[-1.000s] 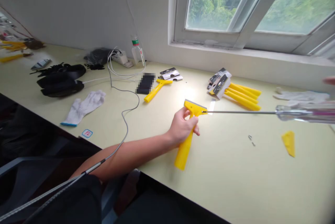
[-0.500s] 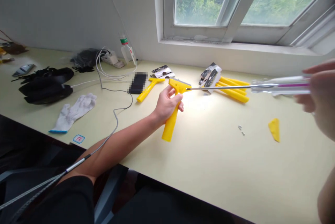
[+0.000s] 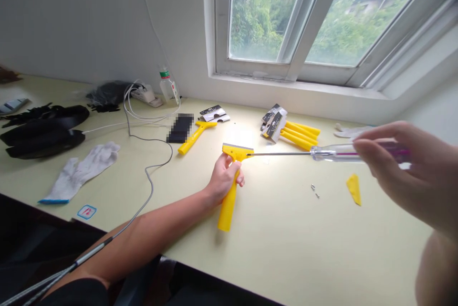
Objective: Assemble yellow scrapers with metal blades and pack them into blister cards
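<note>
My left hand [image 3: 222, 178] grips a yellow scraper [image 3: 229, 201] by its handle, the blade head up and the handle end resting near the cream table [image 3: 286, 248]. My right hand [image 3: 411, 177] holds a long screwdriver [image 3: 322, 153] with a clear and purple handle. Its thin shaft runs left and its tip touches the right side of the scraper's head. Two small screws [image 3: 315, 190] and a yellow plastic piece [image 3: 353, 188] lie on the table below the shaft.
A loose yellow scraper [image 3: 195, 135], a pile of packaged yellow scrapers [image 3: 293, 133], a dark phone [image 3: 180, 128], white gloves [image 3: 80, 168], cables [image 3: 150, 120], a bottle [image 3: 168, 85] and black items [image 3: 43, 127] lie across the table. A window [image 3: 286, 15] is behind.
The view has shifted. My left hand lowered the scraper back toward the table, and my right hand came further into view, keeping the screwdriver tip at the scraper's head.
</note>
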Tool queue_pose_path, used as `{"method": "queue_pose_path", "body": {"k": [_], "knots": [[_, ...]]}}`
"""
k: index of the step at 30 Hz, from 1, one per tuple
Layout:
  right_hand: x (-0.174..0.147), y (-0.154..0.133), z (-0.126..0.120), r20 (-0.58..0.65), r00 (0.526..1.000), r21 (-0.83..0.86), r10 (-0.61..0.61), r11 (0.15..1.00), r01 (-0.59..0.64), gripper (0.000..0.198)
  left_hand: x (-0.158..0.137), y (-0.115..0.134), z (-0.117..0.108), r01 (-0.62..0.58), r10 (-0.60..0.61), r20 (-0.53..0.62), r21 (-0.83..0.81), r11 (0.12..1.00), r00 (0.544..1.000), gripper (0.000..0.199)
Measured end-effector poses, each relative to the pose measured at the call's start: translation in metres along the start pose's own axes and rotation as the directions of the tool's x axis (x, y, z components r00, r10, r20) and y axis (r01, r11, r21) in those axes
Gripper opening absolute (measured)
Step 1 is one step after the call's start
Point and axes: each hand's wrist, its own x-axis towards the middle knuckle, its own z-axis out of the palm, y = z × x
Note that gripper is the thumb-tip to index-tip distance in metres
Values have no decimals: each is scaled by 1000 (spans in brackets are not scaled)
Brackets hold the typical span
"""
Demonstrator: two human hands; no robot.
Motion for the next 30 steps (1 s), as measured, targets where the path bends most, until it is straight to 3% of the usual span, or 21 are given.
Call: {"method": "queue_pose_path", "body": {"k": [2,5,9,12,17,20,24,28,30], "knots": [[0,0,1,138,989,62,-44,997,35,33,1,-1,-2,-7,7,-7,-13,1000,1000,24],[-2,-2,5,298,945,215,-133,974,69,41,3,0,-4,-9,9,-42,9,1000,999,24],[-4,-11,10,178,984,157,-23,988,-5,25,5,4,-6,-35,39,-61,58,998,997,25],[-4,-14,12,284,955,319,-80,948,-16,34,6,6,-6,-50,56,-76,74,996,996,25],[-2,-8,14,197,980,242,10,968,-59,25,6,6,-5,-61,65,-44,104,993,997,24],[-2,-3,18,284,956,401,-72,915,-50,39,6,6,-6,-81,87,-55,113,990,995,24],[-2,0,25,257,965,287,60,948,-135,28,8,6,-7,-79,87,-69,110,991,994,27],[0,-1,26,318,947,377,-41,922,-87,39,10,6,-8,-77,85,-76,101,992,994,29],[1,0,26,287,957,296,46,946,-134,30,10,5,-8,-69,76,-65,102,992,995,29]]}}
